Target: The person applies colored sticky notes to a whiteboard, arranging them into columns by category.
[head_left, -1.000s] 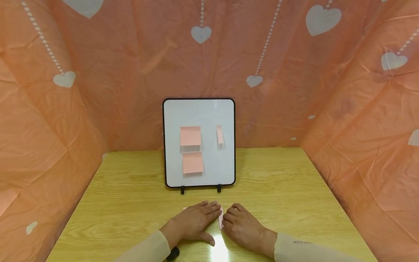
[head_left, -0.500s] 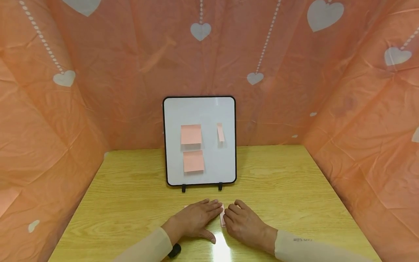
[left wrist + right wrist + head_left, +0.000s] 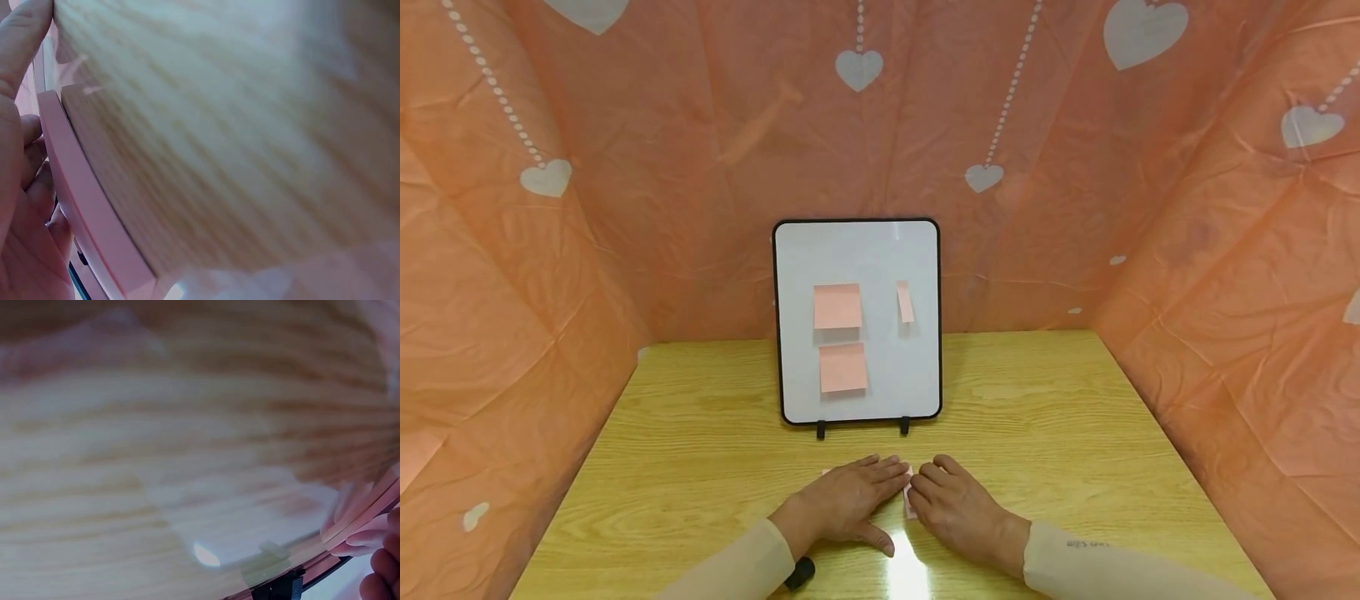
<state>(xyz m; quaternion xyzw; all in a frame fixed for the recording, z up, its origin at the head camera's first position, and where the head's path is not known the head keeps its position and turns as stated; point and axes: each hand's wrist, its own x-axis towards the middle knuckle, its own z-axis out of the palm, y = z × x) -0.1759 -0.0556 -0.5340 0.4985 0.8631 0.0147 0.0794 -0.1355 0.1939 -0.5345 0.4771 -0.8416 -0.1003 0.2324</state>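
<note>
My left hand [image 3: 844, 502] lies flat with straight fingers on a pink sticky note pad [image 3: 912, 505], covering most of it. The pad's thick near edge [image 3: 94, 203] runs under that hand [image 3: 28, 231] in the left wrist view. At the pad's right edge my right hand [image 3: 955, 510] has its fingers curled and pinches there; the fingertips hide what lies between them. In the right wrist view, curled fingers of the right hand [image 3: 384, 565] sit at the lower right, by the pad's pink edge [image 3: 369, 515].
A white board [image 3: 880, 250] with a black frame stands upright behind the hands on black feet [image 3: 821, 430]. It bears two square sticky notes [image 3: 837, 307] and a narrow pink strip [image 3: 905, 302]. A black object [image 3: 801, 573] lies beside the left wrist on the wooden table [image 3: 700, 433].
The head view has shifted slightly. Both hands stay at the pad; the right fingers have moved slightly left over its right edge, covering more of it.
</note>
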